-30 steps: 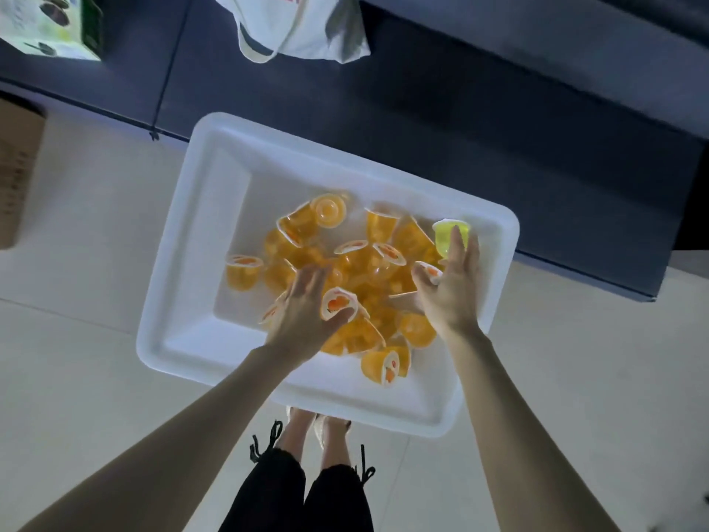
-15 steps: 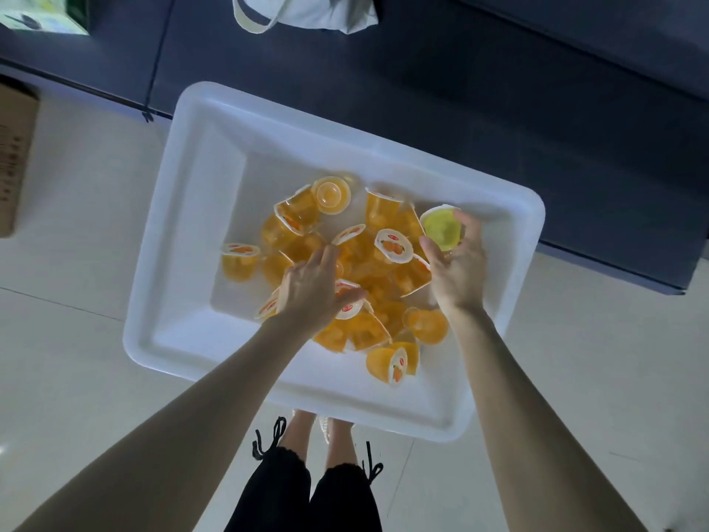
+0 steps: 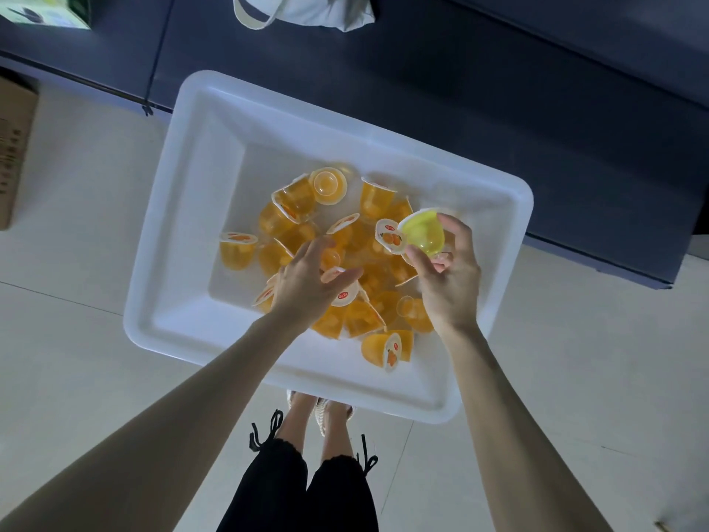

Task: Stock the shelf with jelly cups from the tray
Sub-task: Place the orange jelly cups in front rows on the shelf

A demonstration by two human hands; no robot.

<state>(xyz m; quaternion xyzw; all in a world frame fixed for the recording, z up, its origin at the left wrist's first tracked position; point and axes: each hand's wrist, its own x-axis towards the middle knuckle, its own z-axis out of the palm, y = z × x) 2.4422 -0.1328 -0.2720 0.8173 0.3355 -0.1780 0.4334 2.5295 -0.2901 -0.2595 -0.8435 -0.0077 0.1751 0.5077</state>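
Note:
A white plastic tray (image 3: 180,240) sits on the floor and holds a heap of several orange jelly cups (image 3: 368,209). My right hand (image 3: 449,282) grips one yellow-green jelly cup (image 3: 424,232) lifted just above the right side of the heap, its base turned toward me. My left hand (image 3: 307,282) reaches into the middle of the heap, fingers curled round a small orange jelly cup (image 3: 330,261). One cup (image 3: 236,249) stands apart at the left of the heap, another (image 3: 385,349) lies on its side near the front.
A dark low shelf unit (image 3: 537,120) runs behind the tray. A white cloth bag (image 3: 307,9) lies on it, with a green box (image 3: 42,11) at the far left. A cardboard box (image 3: 15,147) stands on the floor at left. My feet (image 3: 318,412) are just below the tray.
My right hand has closed round the yellow-green cup and lifted it off the tray's right side. My left hand has pushed deeper into the heap and curled round an orange cup.

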